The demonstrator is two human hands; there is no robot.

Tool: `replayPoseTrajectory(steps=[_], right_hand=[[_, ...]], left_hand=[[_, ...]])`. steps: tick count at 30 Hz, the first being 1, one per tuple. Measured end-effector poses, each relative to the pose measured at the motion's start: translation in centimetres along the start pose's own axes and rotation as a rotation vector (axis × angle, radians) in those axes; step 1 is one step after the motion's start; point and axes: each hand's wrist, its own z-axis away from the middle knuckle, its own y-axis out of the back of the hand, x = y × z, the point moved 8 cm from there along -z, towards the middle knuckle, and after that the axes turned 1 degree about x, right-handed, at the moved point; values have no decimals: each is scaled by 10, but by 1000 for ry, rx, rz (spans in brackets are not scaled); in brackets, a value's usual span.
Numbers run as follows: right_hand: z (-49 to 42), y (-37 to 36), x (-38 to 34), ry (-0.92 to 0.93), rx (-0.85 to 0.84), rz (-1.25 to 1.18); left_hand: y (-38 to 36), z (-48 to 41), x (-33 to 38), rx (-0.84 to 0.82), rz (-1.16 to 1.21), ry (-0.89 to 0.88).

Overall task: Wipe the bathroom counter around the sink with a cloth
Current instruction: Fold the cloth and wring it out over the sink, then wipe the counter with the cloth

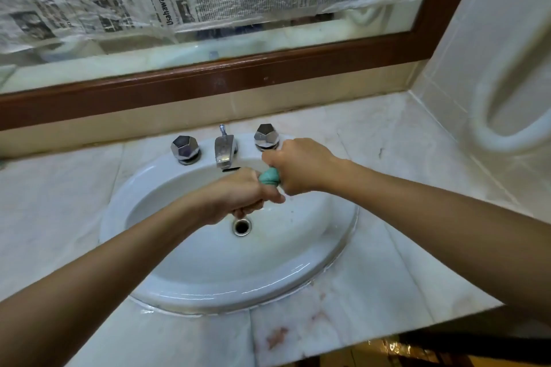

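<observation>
Both hands are working over the bowl of the sink (208,280), and the teal cloth (269,178) is sitting bunched between them. The left hand (238,197) is gripping one end with its fingers (264,197) curled tight, and the right hand (301,167) is closing round the other end. Only a short twisted knot of fabric is showing in the gap between the two fists. This is looking like wringing, not wiping.

The drain (241,226) is lying just below the left fingers. The spout (224,150) is standing just beyond them, and the right tap knob (266,135) is sitting close behind the right fingers.

The cloth is not touching the table (372,277) anywhere. Pinkish stains (278,337) are showing on the marble near the front edge, well clear of both sets of fingers toward the person. The sink rim is glistening wet.

Judging from this, the wiping proper is looking largely undone. At most the person is preparing or rinsing the cloth between passes, and which of those I cannot tell. The stretches of table to either side of the hands, behind the taps and along the stained front edge are all waiting for the cloth.
</observation>
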Motion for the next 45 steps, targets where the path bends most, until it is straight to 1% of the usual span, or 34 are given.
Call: replayPoseTrajectory(steps=[2, 3, 4, 7, 8, 10, 12, 13, 14, 15, 16, 17, 19, 20, 21, 23, 24, 25, 26, 27, 28, 29, 30, 32, 34, 36, 38, 42, 45], right_hand=[[18, -14, 14, -239, -239, -175], [29, -19, 17, -321, -292, -295], [40, -24, 19, -395, -313, -412], [85, -44, 26, -630, -358, -782], [103, -50, 23, -694, -383, -946], [136, -57, 19, -777, -409, -1242], [169, -64, 18, -871, -407, -1514], [186, -69, 19, -924, -394, -1642], [201, -73, 19, -972, -369, -1761], [216, -77, 22, -1023, -313, -1864], [232, -81, 27, -1081, -221, -1938], [248, -82, 36, -1149, -101, -1967], [287, -82, 63, -1322, 147, -1900], [307, -79, 79, -1405, 236, -1773], [327, -74, 99, -1478, 300, -1584], [360, -61, 138, -1583, 365, -1108], [368, -54, 155, -1587, 347, -845], [370, -49, 169, -1541, 280, -562], [368, -50, 178, -1459, 177, -310], [364, -54, 184, -1368, 88, -146], [362, -66, 189, -1289, -3, -75], [360, -77, 192, -1225, -79, -65], [359, -86, 193, -1175, -118, -88], [354, -98, 197, -1112, -110, -151], [352, -110, 205, -1100, -113, -189], [345, -119, 214, -1083, -117, -134], [335, -126, 237, -1105, -107, -69], [293, -128, 320, -1189, -98, 6], [237, -138, 378, -1199, -79, 12]], left_hand=[[0, -1, 5, 9, -193, -67], [-4, -2, 6, -3, -255, -96], [-9, -3, 7, -3, -332, -134], [-26, -5, 15, 130, -741, -339], [-35, -6, 17, 155, -795, -420], [-52, -9, 22, 178, -801, -583], [-72, -7, 31, 240, -850, -782], [-84, -4, 36, 274, -873, -863], [-96, -2, 39, 285, -874, -908], [-109, -4, 41, 286, -858, -923], [-123, -7, 40, 277, -829, -916], [-134, -13, 38, 252, -784, -865], [-148, -29, 29, 241, -676, -726], [-153, -39, 23, 234, -633, -656], [-157, -47, 18, 236, -605, -608], [-159, -64, 18, 267, -565, -549], [-158, -74, 20, 290, -544, -517], [-157, -83, 24, 319, -542, -487], [-156, -93, 27, 349, -554, -458], [-156, -101, 29, 379, -576, -426], [-156, -107, 31, 405, -602, -396], [-157, -112, 31, 420, -627, -367], [-159, -114, 31, 427, -657, -348], [-164, -115, 27, 439, -721, -335], [-165, -115, 25, 462, -750, -335], [-165, -119, 24, 479, -767, -334], [-166, -124, 22, 470, -815, -343], [-168, -128, 23, 463, -862, -405], [-162, -123, 30, 513, -751, -405]])
